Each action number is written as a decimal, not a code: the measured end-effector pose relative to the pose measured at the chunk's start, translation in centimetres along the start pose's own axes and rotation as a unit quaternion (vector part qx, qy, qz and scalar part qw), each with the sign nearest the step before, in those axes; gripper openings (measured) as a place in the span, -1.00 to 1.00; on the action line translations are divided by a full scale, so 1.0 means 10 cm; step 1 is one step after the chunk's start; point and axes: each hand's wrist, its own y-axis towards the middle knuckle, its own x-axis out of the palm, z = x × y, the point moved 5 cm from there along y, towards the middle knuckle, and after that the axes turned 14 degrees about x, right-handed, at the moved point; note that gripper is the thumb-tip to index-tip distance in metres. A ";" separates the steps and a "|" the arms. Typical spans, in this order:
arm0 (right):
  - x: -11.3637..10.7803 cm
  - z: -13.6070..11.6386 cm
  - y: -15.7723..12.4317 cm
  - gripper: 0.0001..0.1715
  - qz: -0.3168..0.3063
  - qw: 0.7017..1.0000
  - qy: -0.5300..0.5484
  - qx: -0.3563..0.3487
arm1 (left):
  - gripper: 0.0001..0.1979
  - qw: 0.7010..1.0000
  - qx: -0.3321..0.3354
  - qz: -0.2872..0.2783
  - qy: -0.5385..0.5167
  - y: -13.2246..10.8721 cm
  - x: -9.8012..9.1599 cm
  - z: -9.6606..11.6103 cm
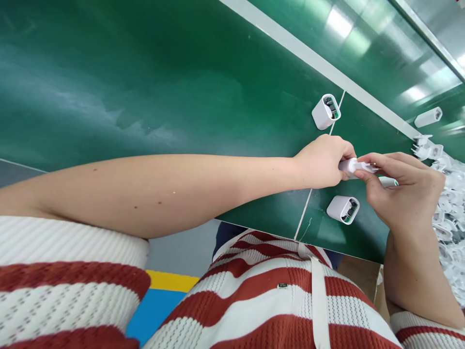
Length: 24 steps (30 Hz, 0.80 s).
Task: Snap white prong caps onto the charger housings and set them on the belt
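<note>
Both my hands meet over the green conveyor belt (181, 97) at the right. My left hand (321, 162) is closed round a small white plastic housing (349, 166). My right hand (403, 186) pinches a white plastic piece (366, 168) against the end of that housing. Two more white housings lie on the belt with their open ends showing dark parts inside: one (326, 112) above my hands, one (343, 209) just below them.
A heap of small white plastic parts (448, 203) lies at the right edge. Another white housing (427, 117) lies beyond the belt's white stripe (319, 60). My red and white striped top fills the bottom; grey, yellow and blue floor shows under the belt.
</note>
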 end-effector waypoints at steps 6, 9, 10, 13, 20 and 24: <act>0.07 0.06 0.00 -0.85 -0.001 0.999 0.036 0.010 | -0.82 1.000 0.004 0.003 -0.006 -0.01 0.02 -0.03; 0.13 0.07 -0.14 -0.83 0.068 0.996 0.062 0.007 | -0.72 0.999 0.033 0.004 0.010 -0.03 0.05 -0.04; 0.16 0.08 -0.18 -0.79 0.077 0.994 0.070 0.013 | -0.68 0.999 0.047 -0.003 0.016 -0.05 0.07 -0.03; 0.18 0.21 -0.28 -0.35 0.043 0.991 0.116 0.047 | -0.57 0.998 0.063 -0.019 0.023 -0.09 0.08 0.04; -0.38 1.56 -0.76 -0.45 0.189 0.965 -0.089 0.159 | -0.61 0.990 0.030 0.123 0.065 0.33 -0.67 0.04; -0.32 2.09 -0.96 -0.55 0.137 0.973 -0.152 0.106 | -0.60 0.965 -0.037 0.217 0.141 0.93 -1.37 -0.67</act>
